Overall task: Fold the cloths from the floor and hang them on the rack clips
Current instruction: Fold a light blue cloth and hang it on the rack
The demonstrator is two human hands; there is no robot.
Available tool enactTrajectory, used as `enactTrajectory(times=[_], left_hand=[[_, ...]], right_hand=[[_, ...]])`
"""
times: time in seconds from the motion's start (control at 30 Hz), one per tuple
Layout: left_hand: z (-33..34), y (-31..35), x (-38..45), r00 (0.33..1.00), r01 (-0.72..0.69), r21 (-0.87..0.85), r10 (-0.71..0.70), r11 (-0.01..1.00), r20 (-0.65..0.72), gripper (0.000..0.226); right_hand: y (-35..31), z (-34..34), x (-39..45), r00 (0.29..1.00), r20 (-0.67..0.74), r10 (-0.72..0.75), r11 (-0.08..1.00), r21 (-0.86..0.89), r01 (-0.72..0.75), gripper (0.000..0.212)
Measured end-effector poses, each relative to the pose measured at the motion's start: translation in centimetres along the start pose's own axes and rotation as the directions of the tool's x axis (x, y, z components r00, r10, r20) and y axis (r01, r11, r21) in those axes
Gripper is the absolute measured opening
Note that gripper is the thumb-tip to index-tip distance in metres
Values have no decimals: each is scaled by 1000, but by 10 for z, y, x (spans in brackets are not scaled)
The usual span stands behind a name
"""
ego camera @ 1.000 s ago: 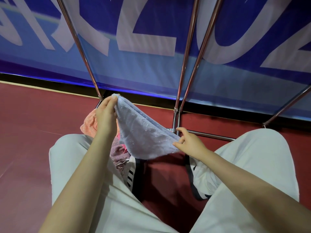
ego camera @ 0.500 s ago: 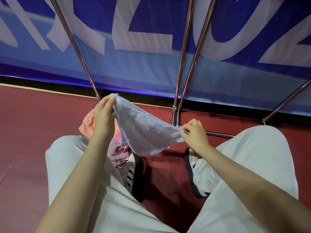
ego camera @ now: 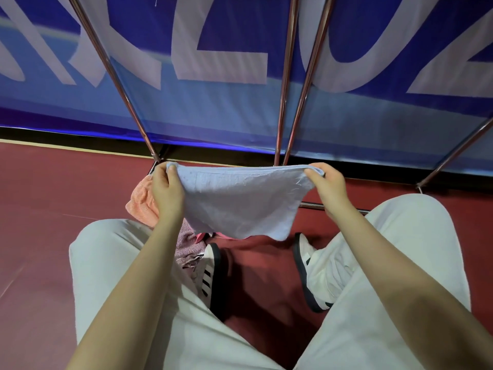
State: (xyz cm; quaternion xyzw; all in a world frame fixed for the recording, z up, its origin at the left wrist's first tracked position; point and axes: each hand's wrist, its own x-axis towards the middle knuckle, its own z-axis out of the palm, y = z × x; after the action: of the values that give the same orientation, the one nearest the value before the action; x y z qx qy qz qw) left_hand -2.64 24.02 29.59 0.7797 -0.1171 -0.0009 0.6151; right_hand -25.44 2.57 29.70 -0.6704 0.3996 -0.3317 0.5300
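Observation:
A light blue cloth (ego camera: 240,201) hangs stretched between my two hands above the red floor. My left hand (ego camera: 166,190) pinches its upper left corner and my right hand (ego camera: 326,186) pinches its upper right corner, so the top edge runs level. The lower part hangs in a rough point. On the floor behind my left hand lie an orange cloth (ego camera: 141,204) and a pinkish-purple cloth (ego camera: 188,244). The metal rack legs (ego camera: 285,81) rise just beyond the cloth; no clips are in view.
A blue banner with white letters (ego camera: 218,62) stands behind the rack. A low rack bar (ego camera: 312,205) runs along the floor. My knees in white trousers (ego camera: 106,263) and my two shoes (ego camera: 210,271) fill the foreground.
My right hand rose and moved right with its corner, and my left hand's corner came down to the same height. The cloth went from slanted and bunched to spread flat between both hands.

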Motion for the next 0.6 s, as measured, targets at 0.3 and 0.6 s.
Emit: enactTrajectory(times=[0.3, 0.6], left_hand=[[15, -9, -8, 999, -14, 109, 18, 994, -37, 23], [21, -33, 1, 971, 238, -26, -238, 971, 19, 15]], right_hand=[[-20, -5, -9, 991, -69, 115, 972, 214, -98, 9], [-27, -2, -14, 997, -52, 53, 970, 238, -39, 14]])
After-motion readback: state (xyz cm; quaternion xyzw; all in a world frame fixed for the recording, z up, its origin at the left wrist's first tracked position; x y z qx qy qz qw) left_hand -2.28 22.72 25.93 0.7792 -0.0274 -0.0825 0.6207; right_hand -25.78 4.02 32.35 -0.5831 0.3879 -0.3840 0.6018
